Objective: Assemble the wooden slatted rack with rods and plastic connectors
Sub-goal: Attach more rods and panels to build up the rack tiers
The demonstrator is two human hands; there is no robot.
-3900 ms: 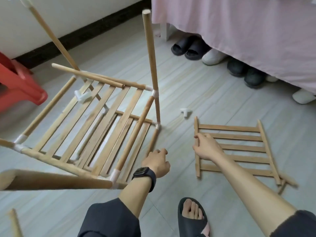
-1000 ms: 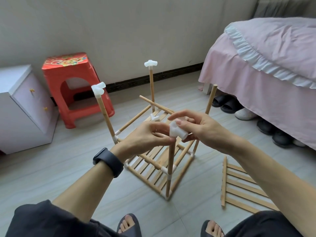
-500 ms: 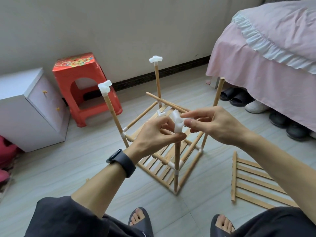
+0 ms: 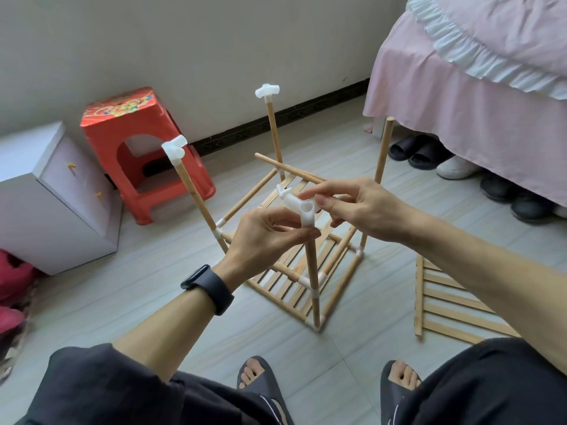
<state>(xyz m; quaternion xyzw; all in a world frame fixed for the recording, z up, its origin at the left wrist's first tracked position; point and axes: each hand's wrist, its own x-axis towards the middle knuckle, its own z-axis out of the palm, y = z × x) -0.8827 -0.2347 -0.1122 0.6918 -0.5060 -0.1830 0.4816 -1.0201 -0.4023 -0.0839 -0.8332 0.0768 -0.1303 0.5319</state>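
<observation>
The wooden rack point(image 4: 294, 271) stands on the floor with slatted shelves low down and several upright rods. A white plastic connector point(image 4: 302, 210) sits on top of the nearest upright rod point(image 4: 313, 271). My left hand point(image 4: 264, 237) pinches the rod just under the connector. My right hand point(image 4: 352, 207) pinches the connector from the right. Two other uprights carry white connectors point(image 4: 267, 92) point(image 4: 174, 148). The back right upright point(image 4: 383, 148) has a bare top. A loose rod point(image 4: 288, 168) and a loose connector point(image 4: 280, 190) lie inside the frame.
A loose slatted panel point(image 4: 445, 302) lies on the floor to the right. A red stool point(image 4: 135, 148) and a white cabinet point(image 4: 46, 204) stand at the left. A pink bed point(image 4: 475, 87) with shoes point(image 4: 420, 151) under it is at the right. My sandalled feet point(image 4: 260, 381) are near the bottom.
The rack was lying tilted with my hands low; now it stands upright. Over the last second both hands stay at the near rod's top and the connector has turned on it.
</observation>
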